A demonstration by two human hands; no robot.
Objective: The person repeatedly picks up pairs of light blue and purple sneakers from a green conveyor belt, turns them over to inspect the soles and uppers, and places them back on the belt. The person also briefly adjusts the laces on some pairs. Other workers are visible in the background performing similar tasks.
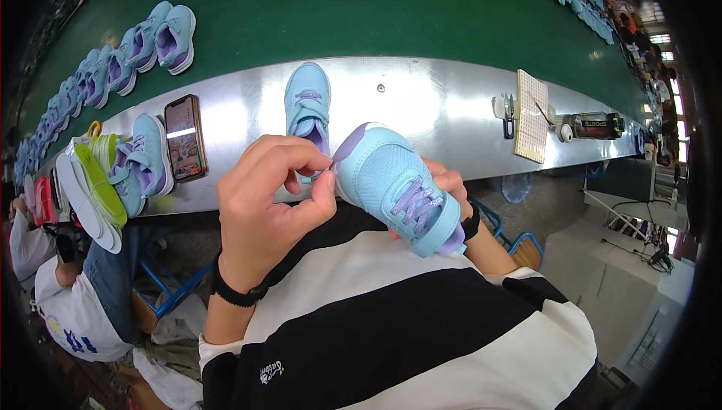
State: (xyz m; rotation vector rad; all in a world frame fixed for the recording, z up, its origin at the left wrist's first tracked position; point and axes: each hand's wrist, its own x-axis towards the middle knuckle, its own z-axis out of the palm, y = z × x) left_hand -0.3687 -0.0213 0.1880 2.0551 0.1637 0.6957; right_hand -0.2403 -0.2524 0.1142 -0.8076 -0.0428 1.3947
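Observation:
A light-blue sneaker (385,171) with lilac laces and a purple toe patch is held over the table's near edge, its toe up and to the left. My right hand (451,184) grips it from behind along its right side; part of that hand is hidden by the shoe. At the toe's sole edge, my left hand (272,184) pinches with thumb and forefinger. Whatever lies between those fingertips is too small to make out. Just beyond, a matching sneaker (307,94) rests on the metal strip (444,94), toe pointing away.
Left on the strip are a phone (185,138), another sneaker pair (150,156) and green insoles (100,177). Sneakers (175,38) line the green surface (361,12). Snips (509,115), a gridded pad (532,113) and a dark bottle (593,126) lie right. A person (83,308) sits left.

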